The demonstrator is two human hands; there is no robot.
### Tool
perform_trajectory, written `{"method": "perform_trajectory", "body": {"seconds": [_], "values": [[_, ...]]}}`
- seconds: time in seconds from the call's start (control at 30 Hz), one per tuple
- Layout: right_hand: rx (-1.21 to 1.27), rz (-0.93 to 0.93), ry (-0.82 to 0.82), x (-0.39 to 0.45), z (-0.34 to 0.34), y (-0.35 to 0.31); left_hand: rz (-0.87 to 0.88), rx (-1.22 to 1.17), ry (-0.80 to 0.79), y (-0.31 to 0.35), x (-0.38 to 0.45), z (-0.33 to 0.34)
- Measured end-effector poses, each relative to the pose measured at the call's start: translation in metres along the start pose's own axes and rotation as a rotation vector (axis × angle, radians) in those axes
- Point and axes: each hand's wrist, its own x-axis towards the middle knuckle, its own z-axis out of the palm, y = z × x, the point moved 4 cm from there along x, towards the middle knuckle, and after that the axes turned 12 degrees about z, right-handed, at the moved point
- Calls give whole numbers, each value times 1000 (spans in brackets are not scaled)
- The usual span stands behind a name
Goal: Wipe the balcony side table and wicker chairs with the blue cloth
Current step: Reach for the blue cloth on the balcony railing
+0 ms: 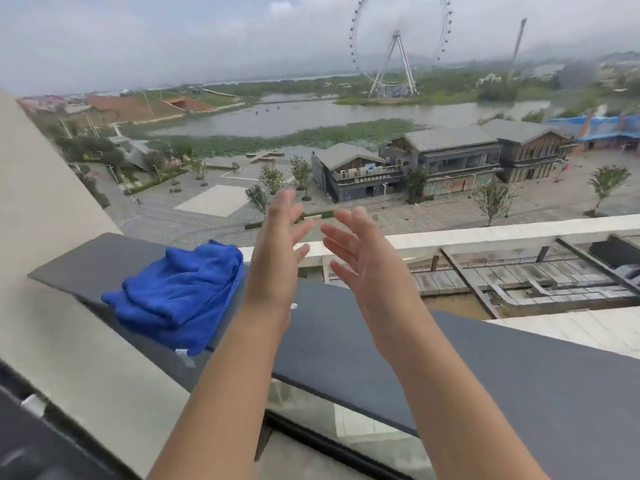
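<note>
The blue cloth lies bunched on the dark flat top of the balcony railing, hanging a little over its near edge. My left hand is raised just right of the cloth, fingers straight and spread, holding nothing. My right hand is raised beside it, palm facing the left hand, fingers spread and empty. Neither hand touches the cloth or the rail. The side table and the wicker chairs are out of view.
A beige wall stands at the left, meeting the rail's end. Below the rail is a glass panel. Beyond the rail lies a long drop to a plaza, buildings, water and a Ferris wheel.
</note>
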Motion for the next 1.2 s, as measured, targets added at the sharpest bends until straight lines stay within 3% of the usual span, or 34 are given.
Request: {"method": "perform_trajectory", "body": {"seconds": [0.17, 0.47, 0.63, 0.83, 0.97, 1.2], "values": [[-13, 35, -214, 6, 64, 16, -8, 131, 182, 8, -16, -57], [-25, 149, -259, 15, 125, 33, -78, 454, 323, 18, -19, -160], [-7, 247, -171, 38, 142, 51, -174, 509, 287, -3, 0, -183], [-12, 391, -130, 61, 160, 74, -270, 1001, 295, -55, 15, -224], [23, 456, -126, 75, 172, 98, -355, 857, 194, -79, 16, -234], [104, 445, -107, 98, 186, 112, -263, 1018, 207, -74, 32, -244]]}}
